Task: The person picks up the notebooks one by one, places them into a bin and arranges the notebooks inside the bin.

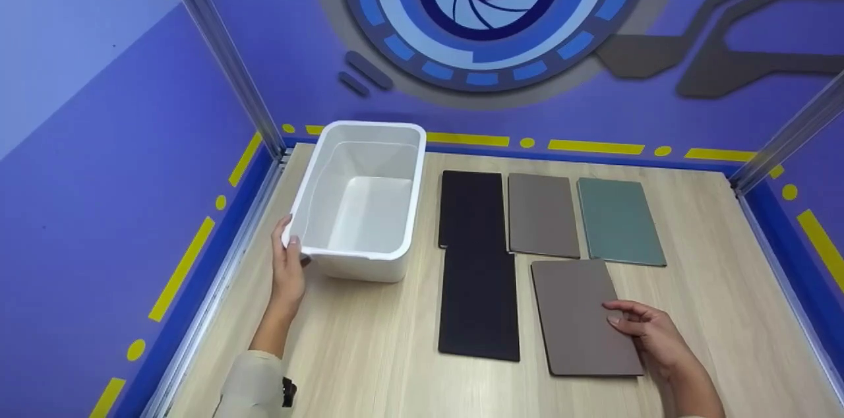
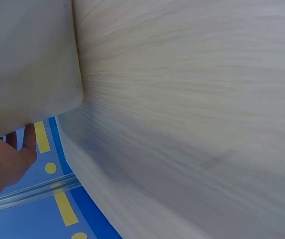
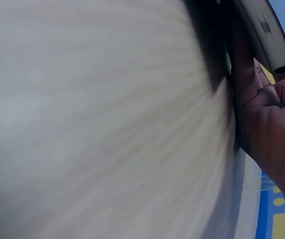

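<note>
At its near left corner, a white plastic bin (image 1: 359, 268) is gripped over the rim by my left hand (image 1: 288, 273), thumb on top. The bin's inside holds nothing. My right hand (image 1: 659, 339) pinches the right edge of a brown notebook (image 1: 573, 319) at the front right. In the right wrist view that notebook (image 3: 264, 37) shows its edge between thumb and fingers, over a dark shadow. Beside it lies a black notebook (image 1: 480, 306), its top edge meeting another black notebook (image 1: 471, 207) behind.
A second brown notebook (image 1: 542, 215) and a green notebook (image 1: 621, 221) lie in the back row. The wooden table (image 1: 369, 352) is bounded by blue printed panels (image 1: 277, 75) and metal corner posts (image 1: 221, 42).
</note>
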{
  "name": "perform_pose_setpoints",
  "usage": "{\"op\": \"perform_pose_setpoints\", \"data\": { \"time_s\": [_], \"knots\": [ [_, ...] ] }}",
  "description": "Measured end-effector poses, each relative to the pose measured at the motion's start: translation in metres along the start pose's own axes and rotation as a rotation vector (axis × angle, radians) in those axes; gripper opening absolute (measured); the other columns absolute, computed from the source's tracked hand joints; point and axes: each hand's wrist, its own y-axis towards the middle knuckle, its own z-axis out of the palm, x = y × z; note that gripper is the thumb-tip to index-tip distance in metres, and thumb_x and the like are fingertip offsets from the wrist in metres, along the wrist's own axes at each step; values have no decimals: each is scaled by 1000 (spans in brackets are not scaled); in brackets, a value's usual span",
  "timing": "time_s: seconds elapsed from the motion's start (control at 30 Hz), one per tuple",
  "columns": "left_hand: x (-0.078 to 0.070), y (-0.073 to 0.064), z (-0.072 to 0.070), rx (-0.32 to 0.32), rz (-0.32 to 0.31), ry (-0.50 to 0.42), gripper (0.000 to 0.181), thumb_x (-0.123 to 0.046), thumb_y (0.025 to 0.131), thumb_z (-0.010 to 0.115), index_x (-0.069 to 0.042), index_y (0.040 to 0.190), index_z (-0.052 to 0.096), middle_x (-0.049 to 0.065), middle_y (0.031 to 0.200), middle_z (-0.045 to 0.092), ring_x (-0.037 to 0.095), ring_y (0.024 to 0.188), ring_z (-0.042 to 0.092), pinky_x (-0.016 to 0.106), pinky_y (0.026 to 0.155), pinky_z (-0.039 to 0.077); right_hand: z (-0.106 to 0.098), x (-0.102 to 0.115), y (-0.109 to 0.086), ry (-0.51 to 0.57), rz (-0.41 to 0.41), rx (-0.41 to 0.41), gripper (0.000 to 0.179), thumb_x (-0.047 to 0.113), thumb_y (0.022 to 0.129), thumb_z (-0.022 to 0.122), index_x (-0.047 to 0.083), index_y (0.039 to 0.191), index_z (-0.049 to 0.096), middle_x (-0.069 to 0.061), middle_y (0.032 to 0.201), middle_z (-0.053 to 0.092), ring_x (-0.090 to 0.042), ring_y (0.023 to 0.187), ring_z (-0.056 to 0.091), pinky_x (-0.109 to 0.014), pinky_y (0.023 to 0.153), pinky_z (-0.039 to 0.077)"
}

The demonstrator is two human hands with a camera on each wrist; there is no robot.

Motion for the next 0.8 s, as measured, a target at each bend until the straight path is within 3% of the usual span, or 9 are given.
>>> {"op": "perform_pose_setpoints", "data": {
  "time_s": [0.27, 0.57, 0.73, 0.8],
  "knots": [
    [2, 1, -1, 6, -6, 15, 51, -24, 117, 28, -17, 167, 23, 13, 170, 33, 29, 155, 36, 20, 116, 31, -4, -2, -1, 87, 1, 12, 28, 13, 100, 71, 31, 119, 81, 19, 107, 78, -5, 94, 70, -29, 83, 58],
    [2, 3, -1, 33, 6, 19, 51, -25, 118, 28, -18, 168, 23, 8, 173, 29, 26, 159, 31, 34, 125, 26, -4, -4, -2, 97, 12, -8, 27, 10, 101, 70, 31, 114, 81, 20, 105, 78, -3, 94, 68, -27, 84, 57],
    [2, 2, -2, 21, 7, 24, 51, -25, 118, 28, -17, 167, 23, 8, 172, 30, 24, 157, 33, 28, 122, 27, -4, -4, -5, 130, 9, -16, 27, 10, 101, 70, 30, 114, 81, 21, 107, 78, -1, 98, 68, -25, 86, 56],
    [2, 2, -2, 22, -10, 23, 52, -28, 117, 28, -19, 168, 22, 10, 168, 34, 22, 149, 40, 29, 117, 34, -5, -3, -7, 150, 2, -20, 28, 9, 102, 68, 28, 117, 81, 20, 108, 78, -1, 99, 69, -25, 86, 56]
  ]
}}
